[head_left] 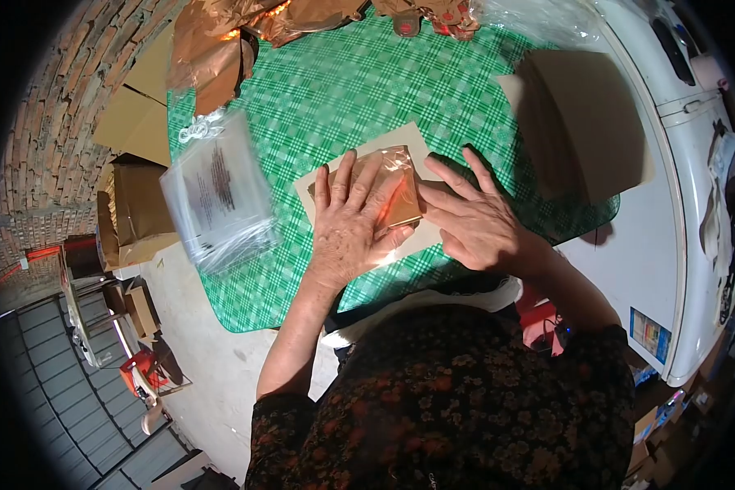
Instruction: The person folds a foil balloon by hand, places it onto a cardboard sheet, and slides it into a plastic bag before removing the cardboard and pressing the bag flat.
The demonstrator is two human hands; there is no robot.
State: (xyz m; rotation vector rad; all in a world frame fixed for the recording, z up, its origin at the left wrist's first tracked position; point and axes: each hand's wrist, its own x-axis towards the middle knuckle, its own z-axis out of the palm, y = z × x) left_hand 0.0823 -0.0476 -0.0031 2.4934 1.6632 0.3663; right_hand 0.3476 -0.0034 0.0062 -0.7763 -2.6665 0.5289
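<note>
Two bare hands work over a flat coppery packet [400, 211], which lies on a sheet of brown card [417, 140] near the front edge of the green checked desk [343, 90]. The left hand [345, 233] is laid flat with its fingers spread, covering the left part of the packet. The right hand [478, 220] is beside the packet's right edge, its fingers fanned apart; whether it presses on that edge, I cannot tell. Clear plastic bags [220, 196] with dark print lie in a pile to the left, well apart from the packet. Across on the right stands a stack of brown cardboard [592, 122], partly in shadow. Crumpled coppery wrapping [208, 53] lies along the far edge, with clear plastic film [539, 20] at the far right.
</note>
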